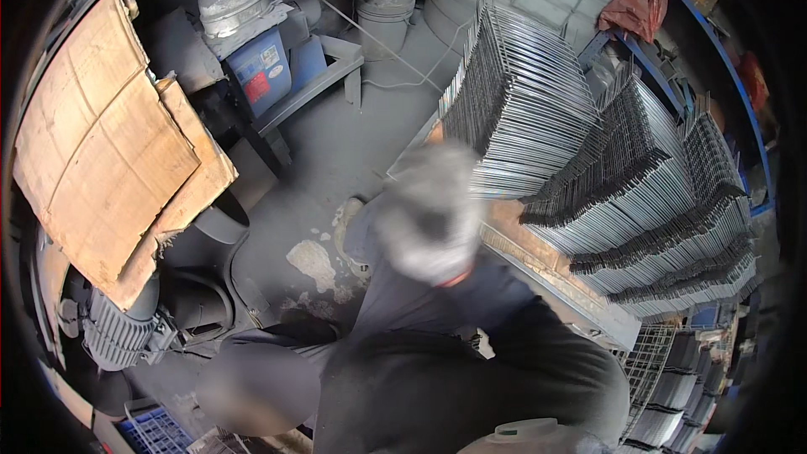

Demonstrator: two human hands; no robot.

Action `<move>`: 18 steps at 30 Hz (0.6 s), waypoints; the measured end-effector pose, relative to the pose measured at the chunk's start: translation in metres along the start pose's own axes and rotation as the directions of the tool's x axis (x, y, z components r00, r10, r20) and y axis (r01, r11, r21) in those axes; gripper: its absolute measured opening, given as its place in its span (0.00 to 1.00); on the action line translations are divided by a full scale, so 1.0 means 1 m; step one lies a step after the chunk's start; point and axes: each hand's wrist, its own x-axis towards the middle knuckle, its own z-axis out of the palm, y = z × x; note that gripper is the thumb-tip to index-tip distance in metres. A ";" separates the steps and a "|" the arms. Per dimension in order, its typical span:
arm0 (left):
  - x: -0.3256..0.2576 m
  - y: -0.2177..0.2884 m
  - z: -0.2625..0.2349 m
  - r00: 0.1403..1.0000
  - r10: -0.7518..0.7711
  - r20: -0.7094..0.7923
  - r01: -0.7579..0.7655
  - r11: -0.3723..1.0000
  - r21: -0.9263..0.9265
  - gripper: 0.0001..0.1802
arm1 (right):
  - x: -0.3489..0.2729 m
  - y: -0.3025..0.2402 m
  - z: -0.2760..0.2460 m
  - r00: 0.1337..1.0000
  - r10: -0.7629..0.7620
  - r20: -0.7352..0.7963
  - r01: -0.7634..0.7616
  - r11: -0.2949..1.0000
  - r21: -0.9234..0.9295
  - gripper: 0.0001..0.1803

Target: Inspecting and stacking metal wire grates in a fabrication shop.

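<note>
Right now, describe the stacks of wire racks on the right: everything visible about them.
The stacks of wire racks are thin metal grids, silvery grey, packed face to face in several leaning rows. Their rod ends stick up like comb teeth. They rest on a long, rusty-looking bench beside a blue shelf frame. A blurred gloved hand is raised just in front of the nearest stack; whether it touches it cannot be told.

gloved right hand (429, 214) raised mid-frame (blurred), dark-sleeved forearm below
</note>
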 end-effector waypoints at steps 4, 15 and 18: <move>0.048 0.086 0.079 0.963 0.030 0.268 0.039 0.968 -0.248 0.26 | -0.034 -0.102 0.114 0.862 0.288 0.417 -0.315 0.949 -0.004 0.33; 0.016 0.217 0.248 0.656 -0.105 0.747 0.708 0.427 -0.562 0.46 | -0.111 0.010 0.146 0.080 0.638 0.766 -0.994 0.109 0.013 0.09; 0.006 0.237 0.297 0.617 0.158 0.771 0.779 0.021 -0.627 0.23 | -0.104 0.034 0.148 0.087 0.734 0.673 -0.995 0.091 0.031 0.12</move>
